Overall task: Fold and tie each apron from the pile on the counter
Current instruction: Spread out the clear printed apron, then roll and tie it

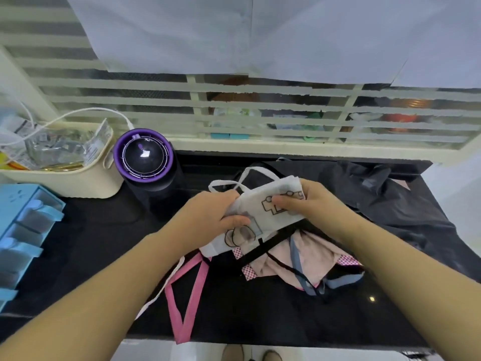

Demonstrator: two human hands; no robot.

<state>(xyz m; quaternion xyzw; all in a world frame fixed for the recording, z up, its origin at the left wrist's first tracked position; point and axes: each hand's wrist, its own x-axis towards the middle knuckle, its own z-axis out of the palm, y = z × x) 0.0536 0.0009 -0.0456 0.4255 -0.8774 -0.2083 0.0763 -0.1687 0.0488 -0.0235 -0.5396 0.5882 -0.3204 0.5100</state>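
Note:
A white apron (256, 212) with brown cartoon outlines is bunched and folded above the black counter (104, 238). My left hand (210, 214) grips its left side, thumb on top. My right hand (309, 201) pinches its right end, thumb pressed on the print. White straps (231, 182) loop out behind the bundle. Below it lies a pink apron (312, 254) with pink checked trim, blue and black ties across it, and a pink strap (187, 293) hanging over the front edge. A dark apron (385, 204) is heaped at the right.
A black and purple round appliance (144, 155) stands left of the aprons. A cream basket (65, 162) of packets sits at the back left, and a blue drawer unit (23, 227) is at the far left. A louvred window runs behind the counter.

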